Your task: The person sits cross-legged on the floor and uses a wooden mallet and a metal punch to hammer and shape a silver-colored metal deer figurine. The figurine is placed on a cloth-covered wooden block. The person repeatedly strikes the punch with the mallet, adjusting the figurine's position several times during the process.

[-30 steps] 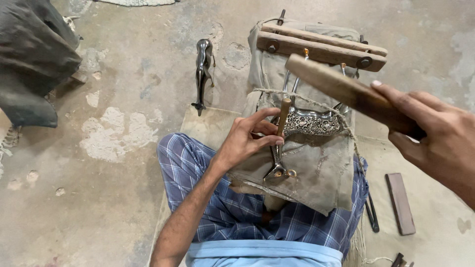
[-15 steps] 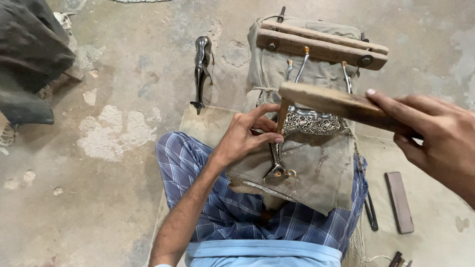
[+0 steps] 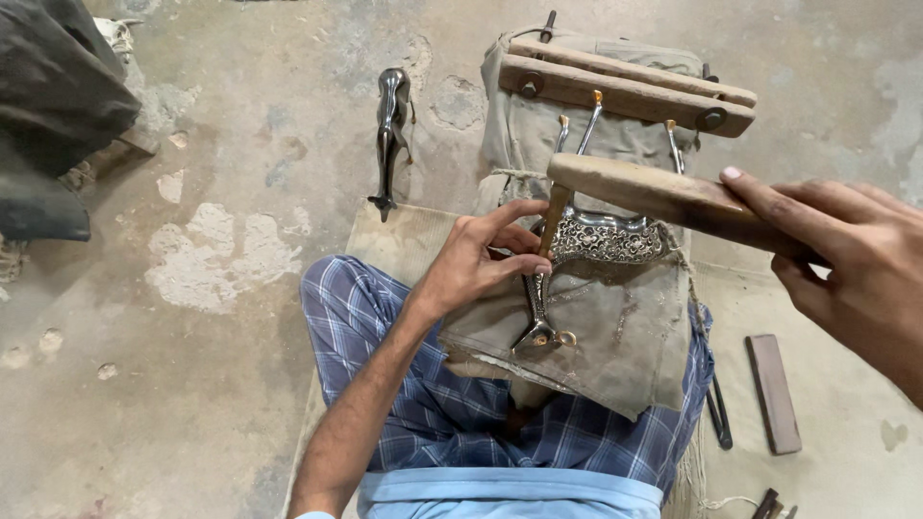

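Wooden mallet (image 3: 663,195), gripped in the right hand (image 3: 846,259), meets a chisel (image 3: 551,223) pinched by the left hand (image 3: 481,259) over ornate metalwork (image 3: 611,240).

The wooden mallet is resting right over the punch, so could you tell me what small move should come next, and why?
Probably lift the wooden mallet a little and tap again. The right hand has its head touching the top of the thin punch, which the left hand steadies, tilted, at the edge of the patterned silver piece; the contact suggests a blow just landed.
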